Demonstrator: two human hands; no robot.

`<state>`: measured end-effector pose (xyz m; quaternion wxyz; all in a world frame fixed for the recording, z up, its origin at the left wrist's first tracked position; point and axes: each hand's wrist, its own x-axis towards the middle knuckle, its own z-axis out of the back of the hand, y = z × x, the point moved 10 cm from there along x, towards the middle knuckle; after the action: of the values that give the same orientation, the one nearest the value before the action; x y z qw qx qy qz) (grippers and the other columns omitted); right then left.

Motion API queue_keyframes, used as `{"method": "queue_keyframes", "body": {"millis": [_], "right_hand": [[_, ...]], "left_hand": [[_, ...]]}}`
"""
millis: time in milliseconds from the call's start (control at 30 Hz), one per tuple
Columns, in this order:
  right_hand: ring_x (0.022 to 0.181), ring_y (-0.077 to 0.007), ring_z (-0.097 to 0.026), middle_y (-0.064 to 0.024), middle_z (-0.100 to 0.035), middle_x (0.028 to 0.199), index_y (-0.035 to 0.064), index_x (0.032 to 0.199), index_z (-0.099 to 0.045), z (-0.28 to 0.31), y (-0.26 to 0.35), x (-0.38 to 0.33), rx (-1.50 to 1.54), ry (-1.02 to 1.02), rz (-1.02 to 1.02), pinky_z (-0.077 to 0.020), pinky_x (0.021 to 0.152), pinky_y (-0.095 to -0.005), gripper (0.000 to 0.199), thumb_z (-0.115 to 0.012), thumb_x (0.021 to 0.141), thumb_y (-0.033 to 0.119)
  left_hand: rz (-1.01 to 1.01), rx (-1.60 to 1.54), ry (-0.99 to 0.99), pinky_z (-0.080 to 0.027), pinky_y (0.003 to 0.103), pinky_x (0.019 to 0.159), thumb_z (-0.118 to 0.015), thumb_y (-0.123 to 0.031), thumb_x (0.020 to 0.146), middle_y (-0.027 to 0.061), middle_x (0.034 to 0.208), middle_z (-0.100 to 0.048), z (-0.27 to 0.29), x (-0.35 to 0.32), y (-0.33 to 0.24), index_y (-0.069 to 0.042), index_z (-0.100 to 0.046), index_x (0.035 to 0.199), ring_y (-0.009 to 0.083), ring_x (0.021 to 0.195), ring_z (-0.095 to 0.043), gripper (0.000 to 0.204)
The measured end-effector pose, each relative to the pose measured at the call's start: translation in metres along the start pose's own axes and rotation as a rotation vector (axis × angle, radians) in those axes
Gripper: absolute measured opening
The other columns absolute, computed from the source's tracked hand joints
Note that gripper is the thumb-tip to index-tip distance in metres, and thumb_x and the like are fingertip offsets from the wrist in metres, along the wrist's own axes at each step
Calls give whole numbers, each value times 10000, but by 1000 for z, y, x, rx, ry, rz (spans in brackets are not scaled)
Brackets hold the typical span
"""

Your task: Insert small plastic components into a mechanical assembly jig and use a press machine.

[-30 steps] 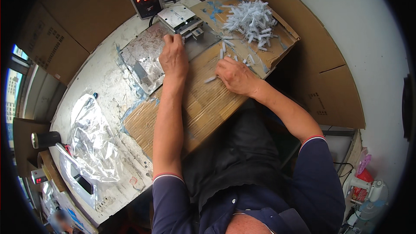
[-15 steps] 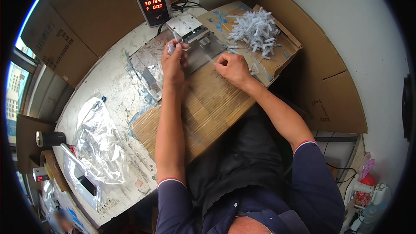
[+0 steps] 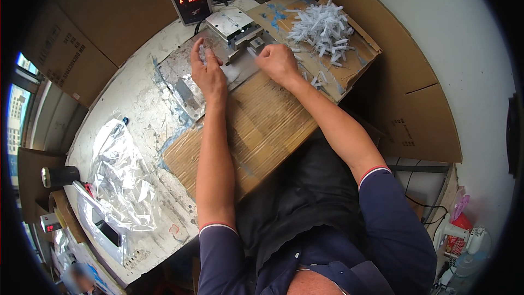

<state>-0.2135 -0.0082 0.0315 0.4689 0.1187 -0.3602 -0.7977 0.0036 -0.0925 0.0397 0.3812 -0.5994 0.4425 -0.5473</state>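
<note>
The left hand point(image 3: 207, 74) is resting on the grey metal plate point(image 3: 188, 84), fingers stretched toward 12 o'clock and pinching a small pale piece point(image 3: 203, 53); its long axis cannot be told. At 3 o'clock from it, the right hand point(image 3: 278, 61) is curling shut beside the small metal fixture point(image 3: 240, 30), having moved in from the white plastic pieces point(image 3: 322, 27) since the earlier frame.
</note>
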Motion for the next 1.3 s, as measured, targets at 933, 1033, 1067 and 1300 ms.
{"method": "queue_keyframes", "body": {"millis": [933,1033,1067,1300], "right_hand": [[664,-179,-686,-96,-728,717,22,824,-754,28,-19,-4,362,1,59,-532,658,-338,235,-740,868,253],[678,-204,-698,-96,-733,746,32,839,-746,52,-17,-22,175,2,78,-538,670,-346,206,-739,862,237],[705,-228,-703,-98,-735,780,42,852,-741,58,-13,-28,112,8,138,-541,681,-357,180,-735,857,222],[824,-339,-694,-112,-719,886,52,869,-696,74,1,-44,-216,5,365,-538,728,-445,134,-721,849,183]], "left_hand": [[-286,581,75,-530,393,746,-699,-241,960,99,909,-681,-21,-17,-18,-87,-712,1002,294,837,-689,160],[-361,693,87,-544,426,736,-727,-248,927,108,1032,-672,-26,-24,-27,-109,-691,1059,334,863,-698,195],[-418,740,100,-552,449,721,-741,-246,905,115,1113,-660,-32,-28,-34,-119,-675,1102,356,869,-701,244],[-342,888,222,-559,475,742,-776,-280,876,119,1148,-633,-48,-24,-25,-118,-628,1145,381,909,-698,347]]}}
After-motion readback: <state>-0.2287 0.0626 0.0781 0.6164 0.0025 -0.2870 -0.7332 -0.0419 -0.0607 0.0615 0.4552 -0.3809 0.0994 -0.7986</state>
